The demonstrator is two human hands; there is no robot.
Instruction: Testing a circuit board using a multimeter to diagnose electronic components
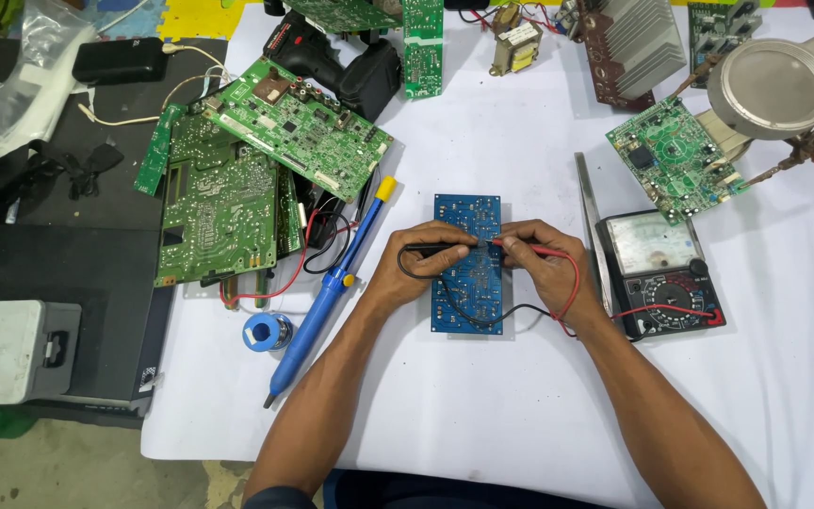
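A blue circuit board [468, 212] lies flat on the white table cover, in the middle of the head view. My left hand [415, 269] rests on its left edge and grips a black test probe [435, 248] whose tip touches the board. My right hand [544, 264] rests on its right edge and grips a red test probe [541, 249], tip also on the board. Black and red leads [572, 292] run from the probes to an analog multimeter [661, 273] just right of my right hand.
A blue desoldering pump [327, 292] and a solder spool [267, 332] lie left of my left arm. Several green circuit boards [237, 179] are piled at the left. Another green board [675, 155], a round magnifier lamp [773, 87], and metal tweezers [588, 217] sit at the right.
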